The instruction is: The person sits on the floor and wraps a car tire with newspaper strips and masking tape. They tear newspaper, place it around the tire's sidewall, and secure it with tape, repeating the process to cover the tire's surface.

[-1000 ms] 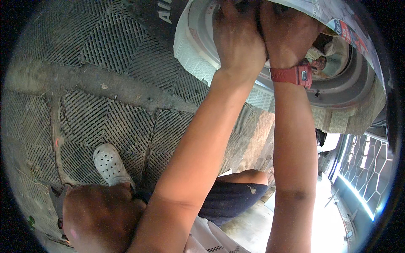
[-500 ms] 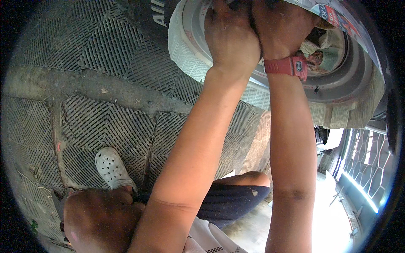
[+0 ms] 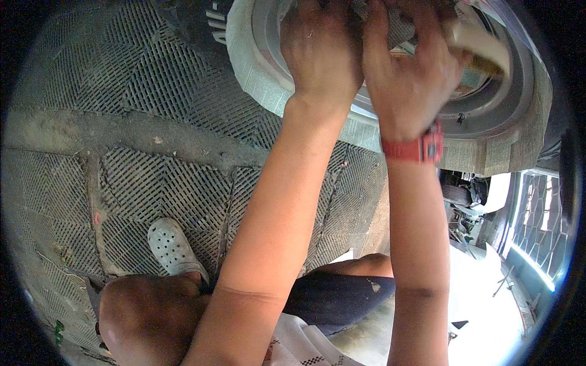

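Both my hands are over a grey wheel rim (image 3: 488, 119) at the top of the head view, with newspaper (image 3: 259, 67) tucked round its edge. My left hand (image 3: 323, 52) is over the rim's left part; the frame's top edge cuts off its fingertips. Beside it, my right hand (image 3: 412, 76), wearing a red watch (image 3: 418, 147), is smeared by motion and seems closed round something. A pale, blurred object (image 3: 479, 46) with a brownish edge juts out by its outer side; its kind is unclear. Grey textured material (image 3: 400, 29) shows between the right thumb and fingers.
Black ribbed floor mats (image 3: 165, 189) lie on the left, split by a dirty strip (image 3: 122, 131). My bent knee (image 3: 149, 311) and a light clog (image 3: 174, 244) are at lower left. A metal grille (image 3: 540, 213) stands at the right, near dark car parts (image 3: 461, 192).
My right hand has drawn back toward me and its fingers have spread more. The pale object beside it has shifted. My left hand has moved slightly left; the whole view has shifted a little.
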Motion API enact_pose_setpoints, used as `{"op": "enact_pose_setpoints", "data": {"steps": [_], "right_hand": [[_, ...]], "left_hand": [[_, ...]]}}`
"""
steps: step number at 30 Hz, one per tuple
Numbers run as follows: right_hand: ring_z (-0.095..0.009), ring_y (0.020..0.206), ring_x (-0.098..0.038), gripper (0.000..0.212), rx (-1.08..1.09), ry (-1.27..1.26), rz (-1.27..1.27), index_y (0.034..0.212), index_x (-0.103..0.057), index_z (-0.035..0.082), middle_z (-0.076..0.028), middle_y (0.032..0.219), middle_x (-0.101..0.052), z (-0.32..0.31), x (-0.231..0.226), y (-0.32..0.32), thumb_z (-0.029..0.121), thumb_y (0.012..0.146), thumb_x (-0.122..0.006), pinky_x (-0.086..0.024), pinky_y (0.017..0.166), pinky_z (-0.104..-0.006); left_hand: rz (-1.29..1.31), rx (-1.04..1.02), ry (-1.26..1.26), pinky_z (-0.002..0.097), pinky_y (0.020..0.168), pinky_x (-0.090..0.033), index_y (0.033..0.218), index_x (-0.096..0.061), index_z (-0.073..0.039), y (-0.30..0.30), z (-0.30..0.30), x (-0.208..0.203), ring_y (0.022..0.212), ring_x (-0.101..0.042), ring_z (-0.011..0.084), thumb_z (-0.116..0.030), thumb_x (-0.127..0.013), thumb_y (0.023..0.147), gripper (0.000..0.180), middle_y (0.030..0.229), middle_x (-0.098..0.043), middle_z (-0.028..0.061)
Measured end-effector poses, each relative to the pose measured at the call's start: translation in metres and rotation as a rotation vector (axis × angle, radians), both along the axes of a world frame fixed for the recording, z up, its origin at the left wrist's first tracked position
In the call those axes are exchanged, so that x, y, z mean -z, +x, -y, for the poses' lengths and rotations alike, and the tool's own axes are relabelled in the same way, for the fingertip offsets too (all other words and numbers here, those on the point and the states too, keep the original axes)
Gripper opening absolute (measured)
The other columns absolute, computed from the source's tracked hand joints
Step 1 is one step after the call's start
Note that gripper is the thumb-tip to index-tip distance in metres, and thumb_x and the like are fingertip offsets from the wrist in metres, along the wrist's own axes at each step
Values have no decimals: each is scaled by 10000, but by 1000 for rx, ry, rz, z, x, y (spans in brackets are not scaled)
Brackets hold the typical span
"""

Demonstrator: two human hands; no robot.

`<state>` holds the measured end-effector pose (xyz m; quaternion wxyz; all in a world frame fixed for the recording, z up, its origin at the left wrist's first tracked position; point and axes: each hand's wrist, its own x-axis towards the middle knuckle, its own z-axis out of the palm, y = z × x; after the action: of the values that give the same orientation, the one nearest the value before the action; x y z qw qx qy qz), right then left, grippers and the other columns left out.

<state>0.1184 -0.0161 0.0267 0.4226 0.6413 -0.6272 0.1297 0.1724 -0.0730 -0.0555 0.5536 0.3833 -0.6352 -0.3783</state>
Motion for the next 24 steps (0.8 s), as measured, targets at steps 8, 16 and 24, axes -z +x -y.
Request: {"op": "enact_pose_setpoints", "data": {"steps": [8, 16, 24], "right_hand": [[-307, 851, -634, 198, 151, 65, 541, 1094, -755, 60, -124, 930, -665, -120, 29, 30, 116, 910, -802, -491, 780, -421], [-303, 955, -604, 674, 454, -57, 1202, 1434, -564, -41, -211, 1195, -643, -137, 111, 33, 236, 899, -866, -529, 894, -419], [-372, 1102, -694, 748, 372, -114, 958, 1438, -574, -35, -273, 1273, -692, -95, 142, 10, 219, 820, -910, -544, 958, -442]], "left_hand": [[109, -33, -167, 511, 1116, -463, 1438, -644, -31, -11, 6, 1, 1313, -564, 489, -86, -604, 976, 467, 1410, -562, 329], [-442, 338, 312, 404, 1139, -458, 1560, -507, 26, 18, -10, 61, 1369, -580, 295, -73, -490, 1096, 475, 1509, -602, 196], [-721, 369, 861, 372, 1126, -432, 1549, -532, 25, -6, -40, 88, 1337, -579, 255, -39, -479, 1066, 491, 1484, -622, 134]]}}
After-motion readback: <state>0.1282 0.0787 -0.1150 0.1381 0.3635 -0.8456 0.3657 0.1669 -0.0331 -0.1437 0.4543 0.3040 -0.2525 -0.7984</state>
